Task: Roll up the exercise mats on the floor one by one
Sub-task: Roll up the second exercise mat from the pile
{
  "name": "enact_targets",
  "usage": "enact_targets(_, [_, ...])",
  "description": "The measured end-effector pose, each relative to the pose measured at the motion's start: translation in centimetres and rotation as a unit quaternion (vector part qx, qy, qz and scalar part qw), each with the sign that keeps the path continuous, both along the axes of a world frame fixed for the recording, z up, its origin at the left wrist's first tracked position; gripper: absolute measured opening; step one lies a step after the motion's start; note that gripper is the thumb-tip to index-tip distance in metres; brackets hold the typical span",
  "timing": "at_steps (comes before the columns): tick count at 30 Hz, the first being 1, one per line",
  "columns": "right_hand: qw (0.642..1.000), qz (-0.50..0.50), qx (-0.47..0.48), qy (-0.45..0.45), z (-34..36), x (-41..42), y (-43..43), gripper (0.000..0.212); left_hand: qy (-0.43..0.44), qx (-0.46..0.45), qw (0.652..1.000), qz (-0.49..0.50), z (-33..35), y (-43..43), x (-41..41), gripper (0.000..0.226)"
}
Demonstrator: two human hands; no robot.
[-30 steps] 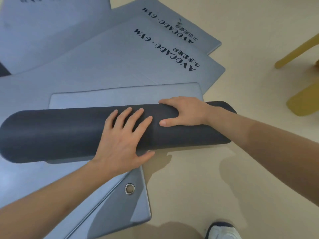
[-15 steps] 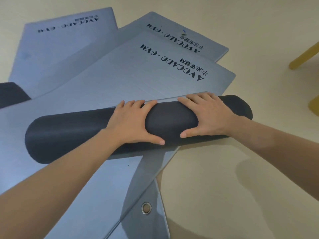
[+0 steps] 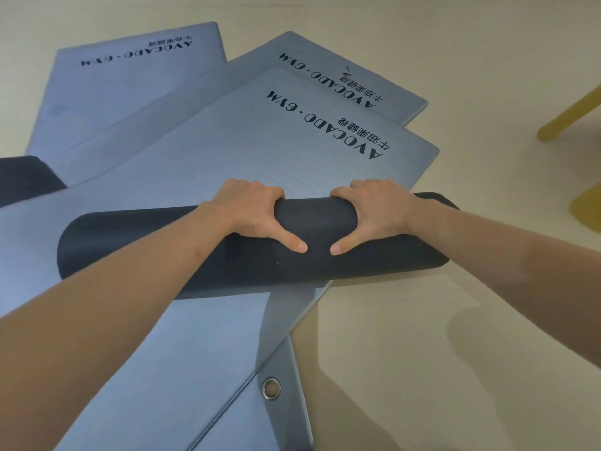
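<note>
Roll (image 3: 315,222): dark mat wound into a cylinder, lying crosswise on a stack of flat grey mats on the floor (image 3: 455,353). The long axis runs left to right. Its right end overhangs the stack and sits over bare floor. No loose tail shows.

Left hand (image 3: 253,213): on the roll, left of centre. Fingers (image 3: 247,190) are curled over the far side, and the thumb lies on the near face pointing right. Clamped on the roll.

Right hand (image 3: 374,213): on the roll just beside the left, in a mirrored pose. Fingers (image 3: 367,190) are curled over the far side and the thumb points left. Also clamped on the roll. The thumb tips are near each other, not touching.

Top mat (image 3: 244,148): flat, directly under and beyond the roll, printed "AVOCADO · GYM" with a line of characters, upside down from this view.

Second mat (image 3: 400,102): beneath the top mat, same print, far corner sticking out to the right.

Third mat (image 3: 130,92): lowest of the three, angled off to the far left, same print.

Near side of the roll: more grey sheet with overlapping edges and a metal eyelet (image 3: 271,388) close to one corner. Cannot tell which mats these ends belong to.

Left frame edge: the end of another dark roll, the spare roll (image 3: 22,180), rests on the grey sheets, well apart from both hands.

Right frame edge: a yellow leg (image 3: 569,115) and a yellow piece (image 3: 588,206) on the floor, both cropped.
</note>
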State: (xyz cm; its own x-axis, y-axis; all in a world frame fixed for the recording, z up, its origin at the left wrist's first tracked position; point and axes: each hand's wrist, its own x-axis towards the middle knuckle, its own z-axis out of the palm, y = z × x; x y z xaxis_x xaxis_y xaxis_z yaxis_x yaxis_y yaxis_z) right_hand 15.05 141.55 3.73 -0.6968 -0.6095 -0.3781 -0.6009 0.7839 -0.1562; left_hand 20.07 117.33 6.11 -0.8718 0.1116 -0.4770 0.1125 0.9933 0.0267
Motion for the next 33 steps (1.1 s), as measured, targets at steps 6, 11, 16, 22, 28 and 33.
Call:
enact_targets(6, [0.997, -0.001, -0.015, -0.072, 0.3, 5.7, 1.0, 0.09, -0.091, 0.004, 0.995, -0.029, 0.3, 1.0, 3.9, 0.089])
enact_targets(11, [0.982, -0.01, -0.013, -0.186, -0.4, 10.7, 2.0, 0.077, -0.21, 0.045, 0.977, -0.011, -0.4, 1.3, 8.3, 0.088])
enact_targets(16, [0.972, -0.04, -0.016, -0.232, -0.3, 10.2, 1.8, 0.073, -0.115, 0.078, 0.99, 0.006, 0.2, 1.4, 11.9, 0.088])
enact_targets(22, [0.967, -0.089, -0.027, -0.239, -0.8, 7.5, 1.8, 0.09, 0.185, 0.126, 0.973, -0.05, -1.9, 5.0, 18.7, 0.083])
enact_targets(28, [0.986, -0.096, 0.005, -0.135, -0.3, 6.8, 2.7, 0.09, 0.209, -0.007, 0.97, -0.128, -4.6, 5.9, 19.8, 0.099])
enact_targets(33, [0.96, -0.227, -0.162, -0.023, -1.6, 7.2, 9.1, 0.077, 0.205, 0.005, 0.971, -0.123, -4.4, 5.2, 15.7, 0.098])
